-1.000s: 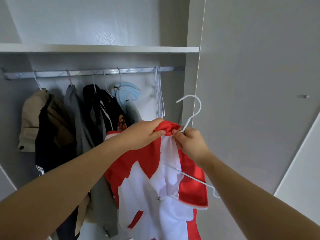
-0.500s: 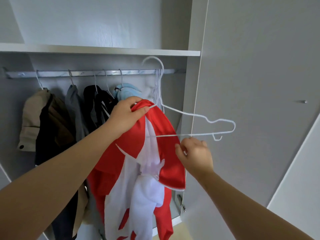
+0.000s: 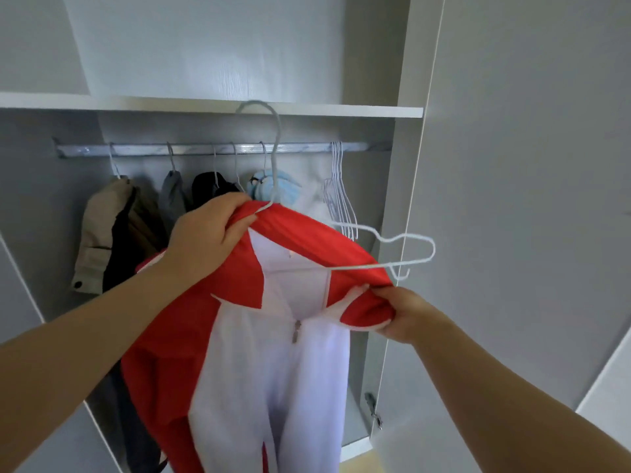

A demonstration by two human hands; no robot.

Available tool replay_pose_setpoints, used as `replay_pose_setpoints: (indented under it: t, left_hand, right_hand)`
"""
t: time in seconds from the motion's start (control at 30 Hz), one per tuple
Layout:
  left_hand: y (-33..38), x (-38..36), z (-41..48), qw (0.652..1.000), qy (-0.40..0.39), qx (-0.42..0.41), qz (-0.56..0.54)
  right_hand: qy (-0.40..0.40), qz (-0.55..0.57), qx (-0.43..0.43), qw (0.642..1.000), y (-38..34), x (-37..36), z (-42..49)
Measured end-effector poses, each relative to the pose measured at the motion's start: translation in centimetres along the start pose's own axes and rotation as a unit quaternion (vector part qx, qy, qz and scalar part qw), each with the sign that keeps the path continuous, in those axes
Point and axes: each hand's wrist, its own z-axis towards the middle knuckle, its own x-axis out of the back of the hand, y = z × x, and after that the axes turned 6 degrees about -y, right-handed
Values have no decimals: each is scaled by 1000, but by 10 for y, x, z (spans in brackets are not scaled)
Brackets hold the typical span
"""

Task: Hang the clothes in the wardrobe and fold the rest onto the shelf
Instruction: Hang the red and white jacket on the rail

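Left hand (image 3: pixel 205 240) gripping red-and-white jacket (image 3: pixel 273 370) collar, right hand (image 3: pixel 406 315) pinching its shoulder, white hanger (image 3: pixel 409 261) inside, wardrobe rail (image 3: pixel 136 150) behind

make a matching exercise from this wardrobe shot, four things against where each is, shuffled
1. red and white zip jacket
2. beige jacket
3. bunch of empty white wire hangers
4. light blue garment

A. leftmost on the metal rail
B. right end of the rail
C. gripped by the left hand and right hand
D. mid-rail, right of the black garment

Pairs: 1-C, 2-A, 3-B, 4-D
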Motion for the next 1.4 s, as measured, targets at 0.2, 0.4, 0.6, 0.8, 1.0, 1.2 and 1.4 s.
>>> replay_pose_setpoints:
  t: [0.2, 0.4, 0.6, 0.8, 1.0, 1.2, 1.4]
  left_hand:
    - [-30, -5, -22, 997, -4, -30, 77]
    - [-47, -14, -32, 989, 45, -65, 125]
    - [-31, -29, -42, 985, 82, -104, 114]
    - [12, -53, -43, 980, 9, -111, 163]
    - [24, -69, -30, 990, -79, 110, 29]
    - [25, -49, -11, 993, -53, 72, -79]
    - [9, -32, -3, 979, -16, 89, -182]
  right_hand:
    - [-57, 25, -19, 998, -20, 7, -2]
    - [-77, -85, -51, 992, -29, 3, -2]
    - [179, -433, 130, 874, -32, -3, 0]
    - [188, -520, 265, 790, -16, -24, 1]
    - [-98, -504, 270, 814, 4, -60, -20]
    - [-13, -560, 427, 710, -6, -58, -20]
    - [141, -708, 310, 619, -35, -26, -1]
